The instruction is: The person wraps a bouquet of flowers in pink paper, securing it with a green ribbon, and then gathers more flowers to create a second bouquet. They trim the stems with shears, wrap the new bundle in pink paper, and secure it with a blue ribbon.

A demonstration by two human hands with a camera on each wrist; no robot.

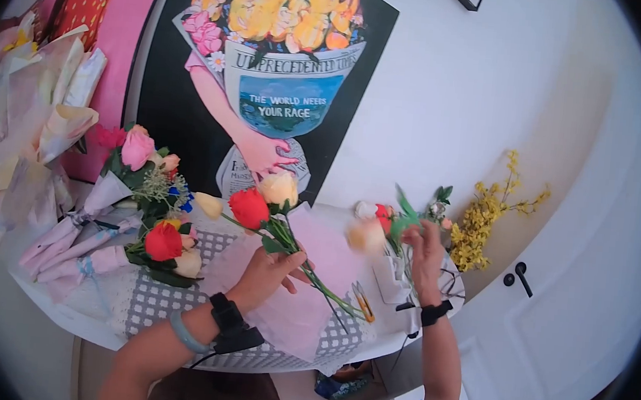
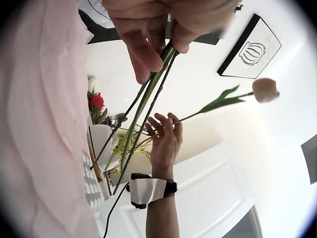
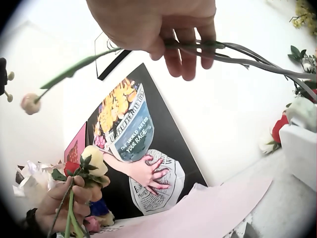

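In the head view my left hand [image 1: 264,275] grips a small bunch by its stems [image 1: 313,279]. The bunch has a red rose [image 1: 249,207], a cream rose [image 1: 279,189] and a pale yellow tulip [image 1: 208,205] that sticks out to the left. My right hand [image 1: 426,259] is raised at the right, near the white container, its fingers curled round a stem. A pale peach tulip [image 3: 30,104] with a long green leaf [image 3: 69,72] is at that stem's end; in the head view its bloom is blurred. Pale pink wrapping paper [image 1: 324,250] lies beneath the bunch.
A white container [image 1: 390,278] with flowers stands at the table's right, by yellow blossom sprays [image 1: 479,221]. An orange-handled tool [image 1: 364,307] lies near the stem ends. Wrapped bouquets [image 1: 164,242] fill the left side. A painting [image 1: 270,81] leans on the wall behind.
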